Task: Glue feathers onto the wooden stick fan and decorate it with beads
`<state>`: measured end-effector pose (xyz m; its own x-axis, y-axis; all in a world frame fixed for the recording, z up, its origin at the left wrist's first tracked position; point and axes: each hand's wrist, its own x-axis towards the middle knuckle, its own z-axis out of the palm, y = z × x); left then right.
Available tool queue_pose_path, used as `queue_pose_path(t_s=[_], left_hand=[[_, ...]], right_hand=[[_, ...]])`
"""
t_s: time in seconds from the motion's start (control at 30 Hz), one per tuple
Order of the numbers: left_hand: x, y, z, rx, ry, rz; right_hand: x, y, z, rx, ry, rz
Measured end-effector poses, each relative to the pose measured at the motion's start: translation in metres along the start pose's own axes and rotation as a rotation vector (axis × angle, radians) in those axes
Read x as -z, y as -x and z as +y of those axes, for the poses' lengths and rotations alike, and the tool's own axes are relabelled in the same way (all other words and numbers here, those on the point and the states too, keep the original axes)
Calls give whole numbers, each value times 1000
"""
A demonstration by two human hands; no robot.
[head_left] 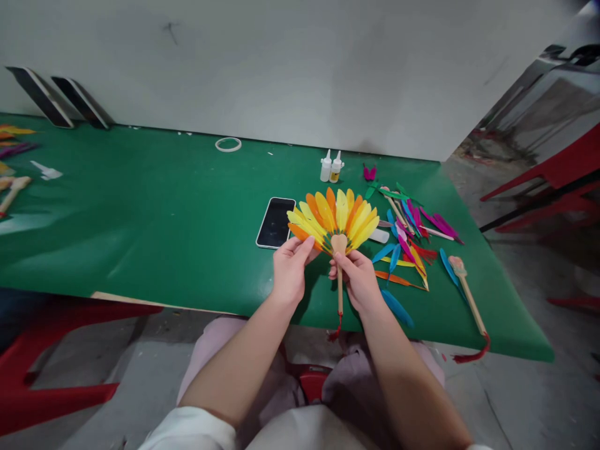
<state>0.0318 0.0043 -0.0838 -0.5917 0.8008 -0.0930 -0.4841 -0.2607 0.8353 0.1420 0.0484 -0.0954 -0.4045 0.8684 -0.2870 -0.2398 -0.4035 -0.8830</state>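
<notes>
Above the table's front edge I hold up a feather fan (336, 219) of yellow and orange feathers, spread in a half circle. Its wooden handle (340, 287) points down and ends in a red tassel (334, 333). My right hand (357, 278) is closed round the top of the handle, thumb in front. At the fan's left side, my left hand (294, 265) pinches the lowest orange feather between thumb and fingers. Just behind the left hand lies a dark-screened phone (275, 222). Loose coloured feathers (396, 250) lie to the right of the fan.
Two small glue bottles (330, 167) stand near the wall. A second wooden handle with a red tassel (469, 294) lies at the right of the green table (178, 219). A ring of tape (228, 145) is farther back. Red stools (56, 356) flank the table.
</notes>
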Motion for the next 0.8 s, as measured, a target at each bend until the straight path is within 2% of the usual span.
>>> queue_pose_path(t_s=[0.27, 0.4, 0.57, 0.67, 0.8], left_hand=[[0, 0, 3, 62, 13, -6], [-2, 2, 1, 97, 32, -68], [-4, 5, -6, 247, -15, -169], [-4, 4, -7, 255, 26, -128], [-6, 3, -4, 271, 25, -119]], right_hand=[[-3, 3, -4, -48, 46, 20], [-1, 2, -2, -32, 63, 12], [-1, 3, -1, 24, 119, -14], [1, 2, -5, 85, 191, 29], [6, -1, -8, 195, 175, 144]])
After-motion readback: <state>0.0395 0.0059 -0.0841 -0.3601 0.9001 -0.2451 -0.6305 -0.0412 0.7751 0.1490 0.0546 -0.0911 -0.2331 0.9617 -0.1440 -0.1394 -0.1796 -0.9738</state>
